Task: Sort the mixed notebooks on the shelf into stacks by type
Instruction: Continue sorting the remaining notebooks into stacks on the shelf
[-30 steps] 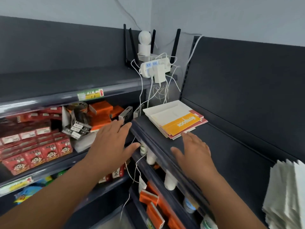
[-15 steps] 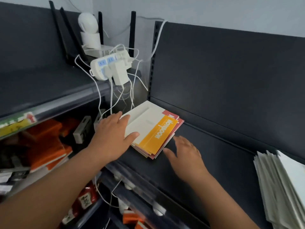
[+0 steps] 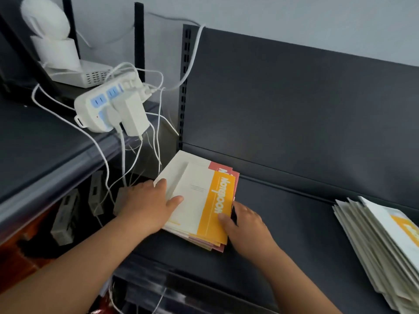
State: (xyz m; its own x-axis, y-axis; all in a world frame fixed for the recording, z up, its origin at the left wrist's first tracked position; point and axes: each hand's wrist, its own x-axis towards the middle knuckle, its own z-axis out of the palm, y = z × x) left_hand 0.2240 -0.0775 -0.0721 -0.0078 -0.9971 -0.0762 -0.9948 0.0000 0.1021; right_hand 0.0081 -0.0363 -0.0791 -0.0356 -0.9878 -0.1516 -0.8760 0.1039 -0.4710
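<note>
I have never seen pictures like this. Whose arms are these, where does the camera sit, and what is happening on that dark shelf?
There is no machine here: these are a person's two bare arms, filmed by a camera worn on the head, looking down. On the dark shelf lies a mixed stack of notebooks, cream and orange on top, reddish ones beneath. The left hand rests on its cream cover; the right hand pinches its right edge, thumb on the orange band. A second pile of pale notebooks lies further right. At the left, a white power strip with cables.

Small shop, dark metal display shelving (image 3: 294, 109), stacked notebooks (image 3: 385, 241)
</note>
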